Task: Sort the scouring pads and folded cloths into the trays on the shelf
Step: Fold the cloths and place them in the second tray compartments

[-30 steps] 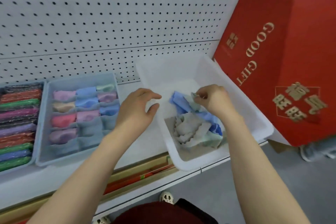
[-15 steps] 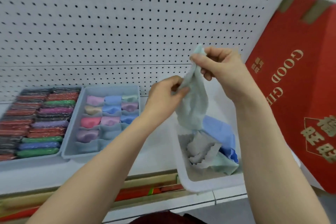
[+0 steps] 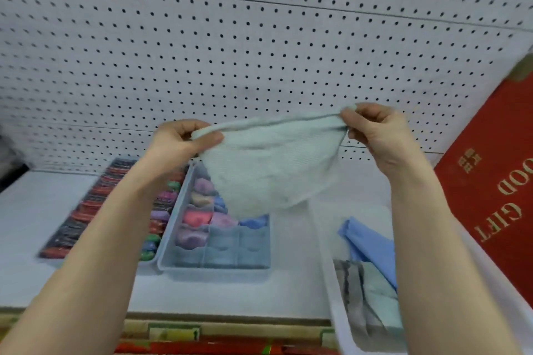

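Note:
A pale green cloth [image 3: 268, 164] hangs spread in the air in front of the pegboard. My left hand [image 3: 181, 141] pinches its left top corner and my right hand [image 3: 375, 130] pinches its right top corner. Below it stands a divided blue-grey tray [image 3: 219, 265] with folded cloths in pink, purple and blue in its compartments. To its left lies a tray of scouring pads [image 3: 95, 210] in dark, red and green wrappers. At the lower right a white bin [image 3: 328, 262] holds loose blue, grey and green cloths [image 3: 372, 251].
A white pegboard wall [image 3: 259, 37] backs the shelf [image 3: 34, 210]. A red gift box [image 3: 496, 181] leans at the right. Colourful packaging lies on a lower level along the bottom edge [image 3: 202, 337].
Both hands lifted the green cloth out of the white bin and pulled it apart, from a hanging bunch into a wide sheet. The view tilted up and shifted.

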The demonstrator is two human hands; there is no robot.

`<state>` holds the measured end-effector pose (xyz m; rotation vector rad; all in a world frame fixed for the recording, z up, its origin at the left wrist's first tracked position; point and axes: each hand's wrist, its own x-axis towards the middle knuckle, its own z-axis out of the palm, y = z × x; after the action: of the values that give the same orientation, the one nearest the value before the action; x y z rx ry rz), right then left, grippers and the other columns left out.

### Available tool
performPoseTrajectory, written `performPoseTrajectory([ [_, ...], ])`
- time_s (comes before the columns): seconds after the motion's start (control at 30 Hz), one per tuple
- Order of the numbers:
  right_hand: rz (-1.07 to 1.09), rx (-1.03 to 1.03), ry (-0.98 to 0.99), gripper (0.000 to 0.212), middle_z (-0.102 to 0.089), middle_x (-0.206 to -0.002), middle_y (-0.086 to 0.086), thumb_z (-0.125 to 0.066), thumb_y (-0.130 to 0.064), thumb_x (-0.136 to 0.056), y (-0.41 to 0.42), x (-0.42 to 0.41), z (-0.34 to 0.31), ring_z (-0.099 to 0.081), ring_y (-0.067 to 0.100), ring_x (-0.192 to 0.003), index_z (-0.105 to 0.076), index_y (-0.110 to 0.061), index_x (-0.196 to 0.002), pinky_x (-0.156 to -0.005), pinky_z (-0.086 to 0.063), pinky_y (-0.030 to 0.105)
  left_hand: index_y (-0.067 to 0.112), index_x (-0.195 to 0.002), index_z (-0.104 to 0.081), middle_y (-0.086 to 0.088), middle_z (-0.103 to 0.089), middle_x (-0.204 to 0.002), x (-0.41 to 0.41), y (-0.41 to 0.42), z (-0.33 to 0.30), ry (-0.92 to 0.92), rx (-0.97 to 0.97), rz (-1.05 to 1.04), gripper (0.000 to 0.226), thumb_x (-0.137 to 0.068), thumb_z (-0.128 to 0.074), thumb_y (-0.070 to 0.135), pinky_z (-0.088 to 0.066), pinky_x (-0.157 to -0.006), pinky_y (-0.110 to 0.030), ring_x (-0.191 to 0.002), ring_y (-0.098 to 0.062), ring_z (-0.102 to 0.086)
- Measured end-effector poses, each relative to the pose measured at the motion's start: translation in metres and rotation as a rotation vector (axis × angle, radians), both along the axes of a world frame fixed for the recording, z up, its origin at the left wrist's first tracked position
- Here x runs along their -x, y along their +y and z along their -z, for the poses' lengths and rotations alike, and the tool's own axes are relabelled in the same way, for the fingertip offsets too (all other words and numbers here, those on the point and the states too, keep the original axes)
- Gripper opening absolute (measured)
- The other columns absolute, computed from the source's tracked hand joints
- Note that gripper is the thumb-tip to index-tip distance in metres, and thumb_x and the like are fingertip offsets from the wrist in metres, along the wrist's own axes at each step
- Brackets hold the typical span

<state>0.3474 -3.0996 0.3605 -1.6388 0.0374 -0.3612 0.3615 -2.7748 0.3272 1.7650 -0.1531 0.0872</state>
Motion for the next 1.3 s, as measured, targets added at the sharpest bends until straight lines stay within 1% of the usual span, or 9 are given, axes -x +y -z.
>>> performPoseTrajectory([
  [0.1, -0.043, 0.025, 0.026, 0.009, -0.056, -0.063, -0.002, -0.069, -0.006, -0.088, 0.012, -0.008, 0.012, -0.046, 0.01, -0.053, -0.067, -0.006, -0.079, -0.055, -0.045, 0.017, 0.012, -0.091, -0.069, -0.002, -0.071, -0.082, -0.008, 0.021, 0.006, 0.002, 0.126, -0.081, 0.005, -0.086, -0.07, 0.013, -0.059, -0.077, -0.027, -0.077, -0.014, -0.067],
  [0.3, 0.041, 0.046, 0.097, 0.01, -0.058, -0.078, -0.001, -0.071, -0.02, -0.087, 0.037, -0.024, 0.028, -0.047, 0.009, -0.064, -0.068, -0.011, -0.086, -0.061, -0.037, 0.021, 0.017, -0.088, -0.066, 0.009, -0.07, -0.071, -0.014, 0.034, 0.016, -0.017, 0.252, -0.186, 0.008, -0.09, -0.065, 0.01, -0.055, -0.065, -0.02, -0.066, -0.005, -0.065],
  [0.47, -0.139, 0.753, 0.138, 0.073, -0.049, -0.126, -0.015, -0.081, -0.026, -0.076, 0.081, -0.016, 0.028, -0.045, 0.004, -0.111, -0.044, -0.033, -0.138, -0.085, -0.036, 0.021, 0.017, -0.088, -0.071, 0.001, -0.067, -0.082, -0.011, 0.013, 0.018, -0.115, 0.048, -0.052, 0.003, -0.088, -0.069, 0.014, -0.045, -0.07, -0.024, -0.072, -0.008, -0.057],
  [0.57, -0.406, 0.621, 0.088, 0.056, -0.064, -0.113, -0.013, -0.084, -0.032, -0.072, 0.128, -0.019, 0.037, -0.057, 0.002, -0.1, -0.06, -0.032, -0.122, -0.086, -0.045, 0.028, 0.023, -0.087, -0.069, 0.009, -0.066, -0.083, -0.009, -0.016, 0.015, -0.232, -0.132, 0.04, 0.008, -0.086, -0.072, 0.015, -0.041, -0.068, -0.014, -0.068, 0.003, -0.055],
  [0.63, -0.384, 0.543, 0.065, 0.034, -0.066, -0.079, 0.0, -0.08, -0.035, -0.07, 0.14, -0.028, 0.043, -0.056, 0.01, -0.073, -0.07, -0.014, -0.094, -0.07, -0.044, 0.032, 0.031, -0.088, -0.067, 0.009, -0.063, -0.087, -0.01, -0.024, 0.018, -0.266, -0.198, 0.028, 0.015, -0.085, -0.073, 0.018, -0.042, -0.067, -0.017, -0.068, 0.0, -0.054],
  [0.7, -0.321, 0.43, 0.06, 0.041, -0.056, -0.067, 0.016, -0.078, -0.036, -0.07, 0.137, -0.036, 0.044, -0.046, 0.014, -0.066, -0.064, 0.001, -0.08, -0.063, -0.038, 0.033, 0.043, -0.088, -0.061, 0.012, -0.063, -0.089, -0.01, -0.018, 0.025, -0.199, -0.235, 0.005, 0.028, -0.081, -0.077, 0.022, -0.044, -0.069, -0.022, -0.07, -0.005, -0.055],
  [0.83, -0.289, 0.189, 0.075, 0.021, -0.07, -0.079, 0.008, -0.076, -0.016, -0.084, 0.115, -0.037, 0.035, -0.064, 0.012, -0.072, -0.07, 0.004, -0.088, -0.068, -0.051, 0.027, 0.034, -0.083, -0.067, 0.013, -0.07, -0.08, -0.01, 0.014, 0.049, -0.092, -0.341, 0.021, 0.02, -0.078, -0.079, 0.019, -0.047, -0.07, -0.03, -0.071, -0.005, -0.061],
  [1.13, -0.215, -0.02, 0.055, 0.011, -0.073, -0.084, 0.0, -0.072, -0.013, -0.087, 0.093, -0.037, 0.037, -0.068, 0.011, -0.077, -0.072, -0.006, -0.096, -0.068, -0.052, 0.022, 0.02, -0.086, -0.073, 0.001, -0.073, -0.081, -0.015, 0.05, 0.071, 0.042, 0.012, -0.236, 0.006, -0.086, -0.071, 0.014, -0.053, -0.076, -0.027, -0.073, -0.006, -0.064],
  [1.3, -0.759, 0.108, 0.19, 0.01, -0.066, -0.084, 0.005, -0.066, -0.018, -0.09, 0.101, -0.018, 0.04, -0.06, 0.017, -0.076, -0.07, -0.009, -0.089, -0.069, -0.048, 0.026, 0.025, -0.087, -0.073, 0.002, -0.068, -0.083, -0.023, 0.043, 0.067, -0.001, -0.069, -0.311, 0.009, -0.089, -0.068, 0.018, -0.053, -0.073, -0.033, -0.072, -0.013, -0.06],
])
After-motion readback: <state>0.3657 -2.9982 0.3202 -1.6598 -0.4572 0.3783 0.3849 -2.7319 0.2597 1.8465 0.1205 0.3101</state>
